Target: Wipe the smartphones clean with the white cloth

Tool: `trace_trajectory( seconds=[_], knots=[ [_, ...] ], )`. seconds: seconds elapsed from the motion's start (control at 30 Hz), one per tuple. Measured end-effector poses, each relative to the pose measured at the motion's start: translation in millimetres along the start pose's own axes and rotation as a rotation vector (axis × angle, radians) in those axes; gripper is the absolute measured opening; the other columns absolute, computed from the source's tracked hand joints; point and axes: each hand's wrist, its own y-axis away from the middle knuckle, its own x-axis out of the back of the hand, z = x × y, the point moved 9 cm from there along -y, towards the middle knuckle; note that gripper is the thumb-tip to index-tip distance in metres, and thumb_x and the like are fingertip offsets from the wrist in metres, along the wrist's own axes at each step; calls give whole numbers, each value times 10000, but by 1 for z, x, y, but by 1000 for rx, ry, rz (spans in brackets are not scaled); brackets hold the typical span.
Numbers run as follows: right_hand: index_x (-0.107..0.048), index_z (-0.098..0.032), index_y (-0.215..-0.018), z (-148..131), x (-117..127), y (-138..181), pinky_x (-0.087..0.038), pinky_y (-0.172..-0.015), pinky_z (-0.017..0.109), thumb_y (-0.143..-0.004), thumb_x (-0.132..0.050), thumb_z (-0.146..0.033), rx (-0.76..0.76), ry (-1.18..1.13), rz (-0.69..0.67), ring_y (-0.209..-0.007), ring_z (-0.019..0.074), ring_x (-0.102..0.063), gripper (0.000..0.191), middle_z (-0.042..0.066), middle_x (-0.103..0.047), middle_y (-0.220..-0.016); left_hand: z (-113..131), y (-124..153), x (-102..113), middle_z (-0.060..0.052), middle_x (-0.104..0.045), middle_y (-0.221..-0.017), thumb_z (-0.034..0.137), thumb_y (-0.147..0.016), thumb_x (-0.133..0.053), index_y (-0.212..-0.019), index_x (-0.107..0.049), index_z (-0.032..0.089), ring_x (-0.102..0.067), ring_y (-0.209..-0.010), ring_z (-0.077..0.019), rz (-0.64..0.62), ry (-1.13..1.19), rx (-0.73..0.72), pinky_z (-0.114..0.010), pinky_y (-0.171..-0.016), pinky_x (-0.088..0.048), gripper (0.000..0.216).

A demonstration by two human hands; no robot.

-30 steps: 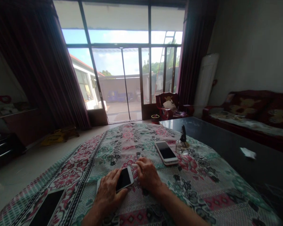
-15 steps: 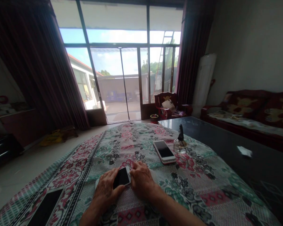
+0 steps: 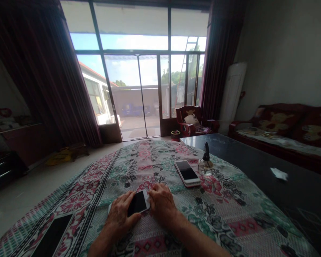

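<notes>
A white smartphone with a dark screen lies on the patterned tablecloth in front of me. My left hand rests over its left part, fingers along the far edge and thumb at the near edge, gripping it. Curled at the phone's right end is my right hand, fingers pressed together against it. Something pale shows beside that hand, but what the fingers hold is hidden. A second white phone lies face up farther off to the right. Just past it stands a clear bottle with a black top.
A dark flat device lies at the table's lower left. The flowered tablecloth covers the table before me. On the right is a dark glossy table with a crumpled white paper. A wooden armchair stands near the glass doors.
Both hands stay at the phone; the right hand's fingers have shifted slightly along its right end. The whole view has moved a little.
</notes>
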Motion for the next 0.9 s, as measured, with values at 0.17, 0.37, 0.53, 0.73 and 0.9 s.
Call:
trace_trajectory(
  seconds=[0.17,0.37,0.53,0.73,0.9],
  knots=[
    [-697,-171,-663,-3,12,1,-375,-644,240,-796,-535,-246,28,-107,-158,-698,150,-555,222,41,-648,-724,1,0,4,-113,-602,-1309,355,-683,-660,-1282,-579,206,-505,-1237,-315,20,-7,7,-450,-1059,-343,623],
    [-691,-144,-629,1,9,-4,-245,-442,205,-871,-429,-314,-27,-504,-362,-434,74,-375,395,-30,-509,-468,-13,0,21,-107,-633,-1260,399,-691,-658,-1295,-559,175,-539,-1189,-313,101,92,59,-441,-1020,-405,652],
    [-685,-162,-674,-18,7,-4,-371,-581,200,-775,-518,-180,120,-443,-133,-589,107,-530,196,-4,-640,-620,-24,-1,44,-74,-642,-1252,451,-679,-676,-1305,-544,196,-567,-1186,-296,206,306,118,-416,-1010,-451,689],
    [-596,-193,-1166,-39,-9,23,-428,-951,298,-743,-603,-198,175,-487,5,-1036,205,-605,423,84,-665,-1135,-22,-1,52,-67,-649,-1242,454,-663,-708,-1262,-575,197,-566,-1194,-297,282,508,125,-417,-1034,-440,665],
    [-468,-237,-1312,-59,-21,34,-478,-927,303,-719,-582,-148,253,-624,0,-1059,204,-596,610,64,-627,-1219,-18,-4,45,-61,-682,-1172,427,-671,-707,-1284,-556,191,-587,-1161,-287,266,674,171,-378,-965,-484,673]
  ],
)
